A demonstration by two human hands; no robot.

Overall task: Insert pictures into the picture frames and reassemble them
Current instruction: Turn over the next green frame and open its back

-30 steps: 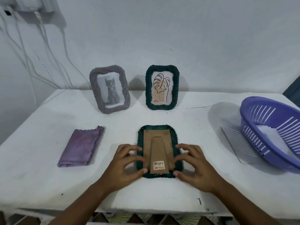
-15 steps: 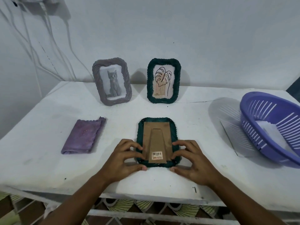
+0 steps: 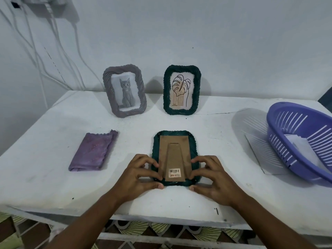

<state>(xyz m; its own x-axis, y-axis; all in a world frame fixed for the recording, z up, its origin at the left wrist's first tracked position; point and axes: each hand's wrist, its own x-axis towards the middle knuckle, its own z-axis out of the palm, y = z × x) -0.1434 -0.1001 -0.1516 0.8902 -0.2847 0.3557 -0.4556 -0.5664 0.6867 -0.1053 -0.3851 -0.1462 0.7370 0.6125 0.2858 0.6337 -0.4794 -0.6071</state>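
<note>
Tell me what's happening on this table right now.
A person is reassembling a dark green picture frame lying face down on the white table. The left hand and right hand pinch its lower sides beside the cardboard backing. Two finished frames stand at the back: a grey frame with a cat picture and a green frame with a leaf drawing.

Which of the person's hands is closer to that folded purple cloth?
Left. The left hand is just right of the purple cloth; the right hand is beyond the face-down frame.
</note>
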